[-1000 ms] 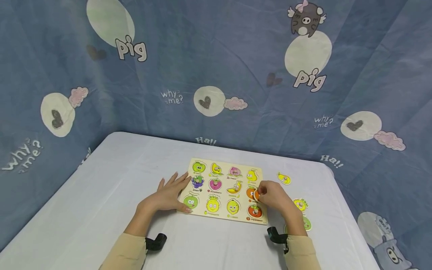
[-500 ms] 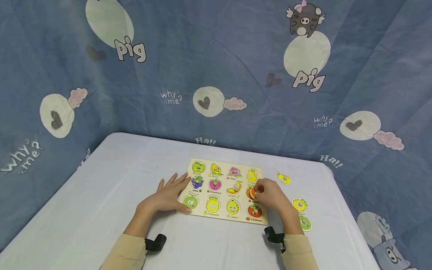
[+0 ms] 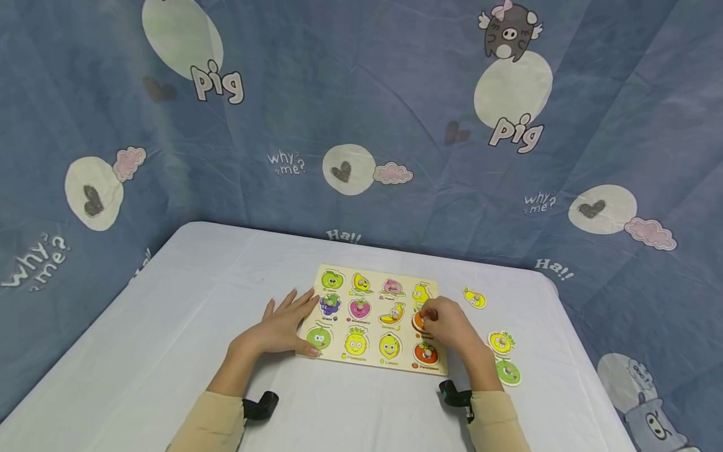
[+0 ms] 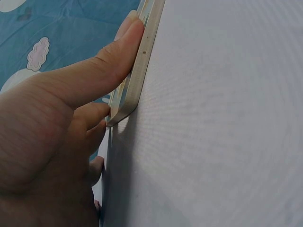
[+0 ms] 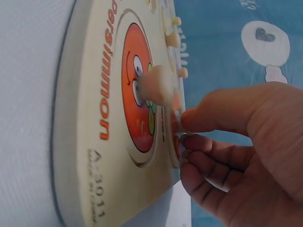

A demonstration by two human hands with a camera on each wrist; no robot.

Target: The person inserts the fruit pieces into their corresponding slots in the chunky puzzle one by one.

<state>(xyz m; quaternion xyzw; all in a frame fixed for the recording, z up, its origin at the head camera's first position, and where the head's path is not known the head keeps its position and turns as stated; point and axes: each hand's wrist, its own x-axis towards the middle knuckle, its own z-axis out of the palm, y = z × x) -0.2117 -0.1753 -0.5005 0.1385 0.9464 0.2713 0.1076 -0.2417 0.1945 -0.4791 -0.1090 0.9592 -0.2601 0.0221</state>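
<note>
Table (image 3: 141, 358) has the fruit puzzle board (image 3: 375, 306) on it, basically where it was a second ago. Left hand (image 3: 280, 326) hasn't budged either, fingers spread loosely at the board's left edge. Right hand (image 3: 452, 323) has shifted left, still pinching the orange piece (image 3: 418, 322), now over its slot; can't tell if it's seated. Green round piece (image 3: 508, 371), partly hidden by that forearm before, shows better now.

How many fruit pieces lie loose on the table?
3, all right of the board: the pear, farthest away; the pineapple, nearer; the round green one, nearest. The right arm may hide others.
</note>
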